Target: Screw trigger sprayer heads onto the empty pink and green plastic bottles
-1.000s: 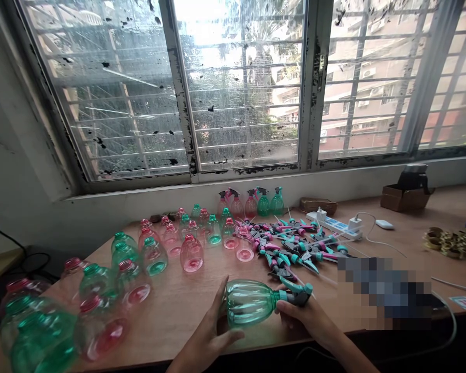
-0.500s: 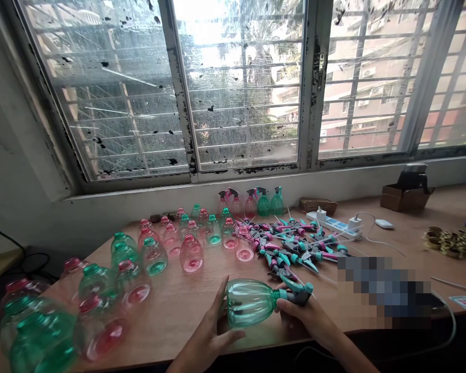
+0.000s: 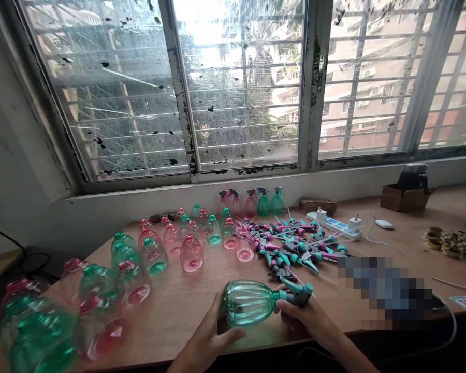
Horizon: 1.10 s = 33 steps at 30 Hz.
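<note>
A clear green spray bottle (image 3: pixel 250 303) lies sideways between my hands, above the table's front edge. Its base rests in my left hand (image 3: pixel 217 331), whose fingers curl behind it with the thumb underneath. At the neck, my right hand (image 3: pixel 301 316) grips the spray bottle beneath its black and turquoise trigger head (image 3: pixel 297 292). Some of the right fingers are hidden behind the neck. Just beyond lies a heap of loose trigger spray heads (image 3: pixel 295 243) in pink, turquoise and black.
Many open pink and green bottles (image 3: pixel 192 254) stand on the left of the table (image 3: pixel 171 316). Several bottles with heads (image 3: pixel 263 202) line the wall below the window. To the right are a power strip (image 3: pixel 334 226), a cardboard box (image 3: pixel 406 198) and a blurred-out object (image 3: pixel 384 290).
The left fingers have shifted slightly around the bottle's base. Otherwise both hands and the spray bottle stay in nearly the same place.
</note>
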Available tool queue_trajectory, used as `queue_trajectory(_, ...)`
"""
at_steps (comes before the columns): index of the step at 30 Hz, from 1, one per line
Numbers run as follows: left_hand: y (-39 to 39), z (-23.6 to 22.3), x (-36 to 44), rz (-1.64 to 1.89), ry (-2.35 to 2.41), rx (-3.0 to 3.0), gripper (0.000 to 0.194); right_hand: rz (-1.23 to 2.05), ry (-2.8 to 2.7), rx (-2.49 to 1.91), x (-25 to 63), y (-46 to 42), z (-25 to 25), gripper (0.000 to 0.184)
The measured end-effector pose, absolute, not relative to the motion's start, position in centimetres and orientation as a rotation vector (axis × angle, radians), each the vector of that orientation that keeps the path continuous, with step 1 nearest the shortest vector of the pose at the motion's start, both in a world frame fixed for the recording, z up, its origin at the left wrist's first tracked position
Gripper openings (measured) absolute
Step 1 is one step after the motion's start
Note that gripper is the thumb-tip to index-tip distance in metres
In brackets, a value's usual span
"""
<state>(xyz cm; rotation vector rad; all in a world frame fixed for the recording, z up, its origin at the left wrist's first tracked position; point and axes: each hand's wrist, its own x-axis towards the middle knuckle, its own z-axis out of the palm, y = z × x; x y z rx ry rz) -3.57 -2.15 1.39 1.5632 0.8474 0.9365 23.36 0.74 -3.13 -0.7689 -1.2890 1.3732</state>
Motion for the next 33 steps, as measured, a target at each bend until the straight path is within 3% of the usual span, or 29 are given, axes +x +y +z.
queue_trajectory(12,-2.3,1.4,-3.5,0.939,0.875,1.616,0.109,1.37,-1.261,-0.777,23.5,0.7,-3.6,0.039)
queue_trajectory(19,-1.9,1.8,-3.5,0.901,0.864,1.649,0.086,1.367,-1.231,-0.804,23.5,0.6,-3.5,0.04)
queue_trajectory(25,-1.8,0.8,-3.5,0.93,0.828,1.61,0.105,1.381,-1.229,-0.785,23.4,0.5,-3.0,0.038)
queue_trajectory(30,-2.0,0.7,-3.7,0.919,0.814,1.596,0.11,1.377,-1.243,-0.775,23.2,0.6,-2.9,0.039)
queue_trajectory(33,-2.4,1.3,-3.5,0.933,0.809,1.584,0.102,1.375,-1.254,-0.766,23.2,0.7,-3.1,0.04)
